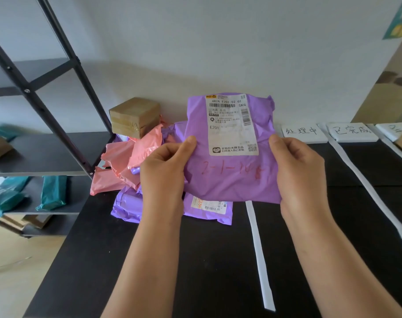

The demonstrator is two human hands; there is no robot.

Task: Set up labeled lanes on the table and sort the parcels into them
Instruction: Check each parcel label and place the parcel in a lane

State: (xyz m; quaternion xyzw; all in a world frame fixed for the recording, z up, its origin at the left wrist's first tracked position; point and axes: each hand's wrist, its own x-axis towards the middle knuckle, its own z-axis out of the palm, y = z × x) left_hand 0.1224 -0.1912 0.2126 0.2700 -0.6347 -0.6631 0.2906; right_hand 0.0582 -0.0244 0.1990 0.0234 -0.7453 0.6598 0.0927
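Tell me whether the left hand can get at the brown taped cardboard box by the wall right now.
Probably not yet: the left hand pinches the purple plastic mailer bag. The brown taped cardboard box itself sits uncovered atop pink plastic bags.

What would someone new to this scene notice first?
The purple parcel, pinched at its sides by the left hand and right hand, is held up mid-frame with its white label facing the camera. Behind it to the left sits a heap of pink parcels topped by a brown box. To the right, white tape strips split the black table into lanes headed by handwritten cards.
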